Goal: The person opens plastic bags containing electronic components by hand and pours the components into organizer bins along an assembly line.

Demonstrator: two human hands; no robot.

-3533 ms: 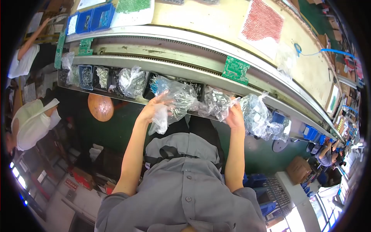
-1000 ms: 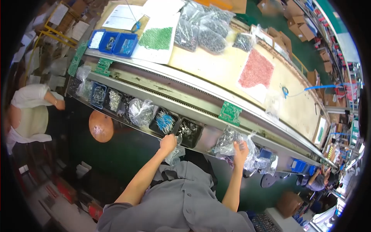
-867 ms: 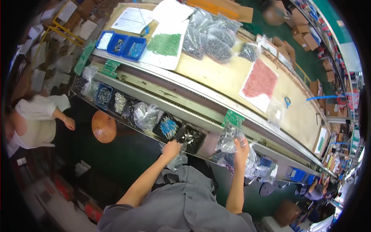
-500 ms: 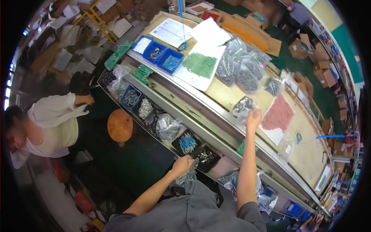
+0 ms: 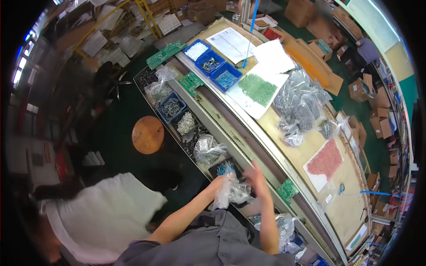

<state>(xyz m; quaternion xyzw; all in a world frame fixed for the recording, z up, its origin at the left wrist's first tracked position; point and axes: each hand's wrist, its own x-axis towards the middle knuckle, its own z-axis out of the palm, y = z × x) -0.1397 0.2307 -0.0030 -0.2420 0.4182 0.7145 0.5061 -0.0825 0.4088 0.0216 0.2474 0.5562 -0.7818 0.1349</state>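
A crumpled clear plastic bag [image 5: 230, 191] hangs from my left hand [image 5: 216, 184], which is closed on it above the parts trays at the bench edge. My right hand [image 5: 257, 177] is just right of the bag, blurred by motion, with its fingers apart and nothing visible in them. Partly behind the bag is a black tray holding blue-ended components [image 5: 225, 168]. Near my right forearm, a green circuit board [image 5: 287, 190] lies on the rail. Another clear bag of parts [image 5: 291, 134] rests on the bench, beside a pile of similar bags [image 5: 301, 99].
A person in a light top [image 5: 106, 217] is close at the lower left, near a round wooden stool [image 5: 148, 135]. Blue bins [image 5: 209, 62], a sheet of green components [image 5: 257, 89] and a sheet of red components [image 5: 325, 163] lie on the bench.
My right hand has let go of a clear bag on the bench and come back beside my left hand. My left hand has raised its bag. The person at left has come closer.
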